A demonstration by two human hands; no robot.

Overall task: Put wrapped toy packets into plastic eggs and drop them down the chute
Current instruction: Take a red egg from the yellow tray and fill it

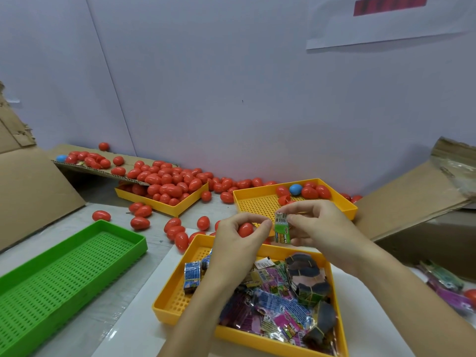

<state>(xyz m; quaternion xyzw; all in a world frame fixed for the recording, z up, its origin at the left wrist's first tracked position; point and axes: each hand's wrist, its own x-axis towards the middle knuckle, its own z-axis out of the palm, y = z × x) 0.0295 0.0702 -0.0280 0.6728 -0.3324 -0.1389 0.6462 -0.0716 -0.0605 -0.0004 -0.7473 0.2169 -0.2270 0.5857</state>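
Observation:
My right hand pinches a small folded green toy packet upright above the near yellow tray. My left hand is curled round a red plastic egg, and its thumb and forefinger tips touch the packet's left edge. The near tray holds several wrapped packets in blue, pink, green and dark wrappers; my forearms hide part of them. Many red eggs fill a yellow tray at the back left.
A green tray lies at the left. A second yellow tray behind my hands holds a few red eggs and a blue egg. Loose red eggs lie on the table. A cardboard ramp and cardboard flaps flank the space.

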